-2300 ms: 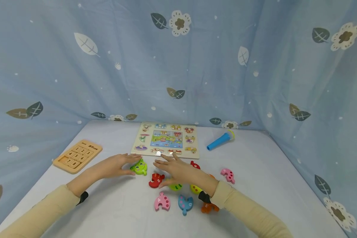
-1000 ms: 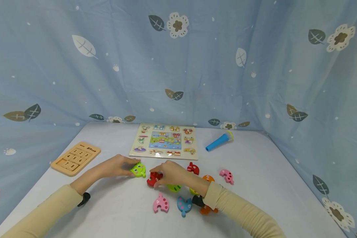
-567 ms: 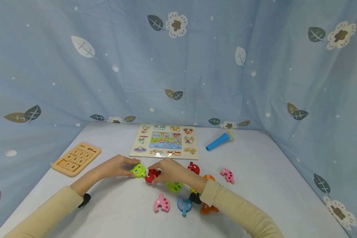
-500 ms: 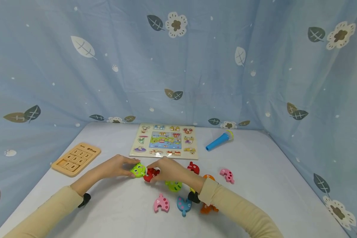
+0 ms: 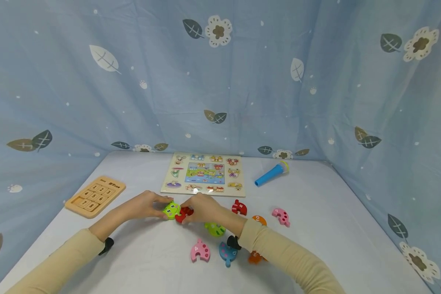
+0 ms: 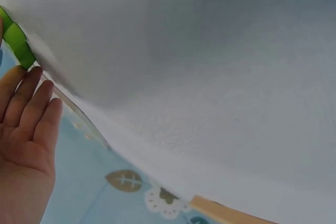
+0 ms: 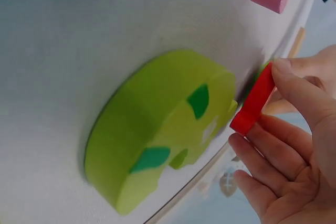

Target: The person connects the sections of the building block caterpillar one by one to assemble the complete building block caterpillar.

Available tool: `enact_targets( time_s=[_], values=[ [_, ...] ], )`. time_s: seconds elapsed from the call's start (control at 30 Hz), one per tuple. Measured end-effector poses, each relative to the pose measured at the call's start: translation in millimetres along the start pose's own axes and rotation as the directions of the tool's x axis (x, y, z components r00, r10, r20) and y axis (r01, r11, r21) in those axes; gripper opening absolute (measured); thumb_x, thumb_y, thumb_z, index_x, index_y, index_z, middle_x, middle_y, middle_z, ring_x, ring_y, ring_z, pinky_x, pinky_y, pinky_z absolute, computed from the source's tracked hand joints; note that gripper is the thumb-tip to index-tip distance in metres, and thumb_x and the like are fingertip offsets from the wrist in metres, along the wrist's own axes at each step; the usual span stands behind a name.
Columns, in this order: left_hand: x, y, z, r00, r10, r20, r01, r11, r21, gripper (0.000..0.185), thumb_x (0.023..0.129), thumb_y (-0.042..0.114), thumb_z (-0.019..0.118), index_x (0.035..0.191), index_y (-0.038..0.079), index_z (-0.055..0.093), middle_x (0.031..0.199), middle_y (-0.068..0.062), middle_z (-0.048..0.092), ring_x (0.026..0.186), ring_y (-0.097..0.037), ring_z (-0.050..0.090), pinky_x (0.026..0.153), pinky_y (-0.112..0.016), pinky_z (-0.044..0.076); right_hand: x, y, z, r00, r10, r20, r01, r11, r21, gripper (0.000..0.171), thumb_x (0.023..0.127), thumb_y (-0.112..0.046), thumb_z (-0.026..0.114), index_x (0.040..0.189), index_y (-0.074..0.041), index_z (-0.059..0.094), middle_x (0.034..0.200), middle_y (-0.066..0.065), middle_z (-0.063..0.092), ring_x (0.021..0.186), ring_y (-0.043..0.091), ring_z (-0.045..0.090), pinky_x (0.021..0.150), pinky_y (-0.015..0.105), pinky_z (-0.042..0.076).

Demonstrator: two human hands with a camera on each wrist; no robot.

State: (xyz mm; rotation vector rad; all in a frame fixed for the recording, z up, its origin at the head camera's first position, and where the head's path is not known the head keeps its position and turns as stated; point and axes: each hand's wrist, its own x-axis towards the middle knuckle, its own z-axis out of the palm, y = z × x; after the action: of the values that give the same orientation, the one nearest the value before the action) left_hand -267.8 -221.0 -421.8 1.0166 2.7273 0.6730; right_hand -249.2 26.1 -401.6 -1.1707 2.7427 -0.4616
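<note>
A green puzzle piece with a smiling animal face lies on the table, and my left hand holds it between thumb and fingers. Against its right side sits a red puzzle piece, pinched by my right hand. The two pieces touch; how far they interlock is partly covered by fingers. In the right wrist view, thumb and fingertips grip the edges of the red piece. Just below the right hand is a green striped piece. The left wrist view catches only the rim of the green face piece.
Nearer me lie a pink piece, a blue piece and an orange piece. Rightward are a red piece and another pink one. Behind stand a picture puzzle board, a blue toy microphone and a wooden number board.
My left hand has taken hold of the green face piece. The right hand came down on the red piece, pinched it and brought it left until it met the green one.
</note>
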Motion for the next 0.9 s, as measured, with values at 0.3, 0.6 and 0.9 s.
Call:
enact_targets(
  time_s=[0.3,0.6,0.9],
  values=[
    [1.3,4.1,-2.1,1.0,0.001,0.014,-0.002,1.0,0.023,0.061,0.076,0.037,0.081,0.124,0.004,0.065,0.125,-0.012,0.063,0.119,-0.034,0.056,0.096,-0.048,0.047,2,-1,4,1.0,-0.01,-0.005,0.009,0.999,-0.039,0.051,0.077,-0.035,0.081,0.121,-0.011,0.069,0.114,-0.001,0.07,0.078,0.001,0.055,0.069,0.007,0.042],
    [2.6,4.3,-1.9,1.0,0.011,0.005,-0.011,1.0,0.023,0.06,0.075,0.037,0.081,0.123,0.004,0.066,0.126,-0.012,0.062,0.121,-0.035,0.054,0.097,-0.05,0.046,4,-7,3,1.0,0.027,-0.005,-0.028,0.996,-0.083,0.05,0.075,-0.036,0.083,0.118,-0.013,0.07,0.109,-0.001,0.071,0.077,0.002,0.058,0.064,0.009,0.041],
    [1.9,2.6,-1.6,1.0,0.002,0.013,-0.002,1.0,0.013,0.062,0.075,0.038,0.081,0.124,0.005,0.065,0.127,-0.012,0.062,0.121,-0.034,0.055,0.096,-0.049,0.047,3,5,4,1.0,0.0,0.027,0.0,1.0,0.024,0.055,0.076,-0.036,0.082,0.123,-0.012,0.067,0.103,-0.003,0.073,0.075,0.002,0.055,0.066,0.01,0.042]
  ],
)
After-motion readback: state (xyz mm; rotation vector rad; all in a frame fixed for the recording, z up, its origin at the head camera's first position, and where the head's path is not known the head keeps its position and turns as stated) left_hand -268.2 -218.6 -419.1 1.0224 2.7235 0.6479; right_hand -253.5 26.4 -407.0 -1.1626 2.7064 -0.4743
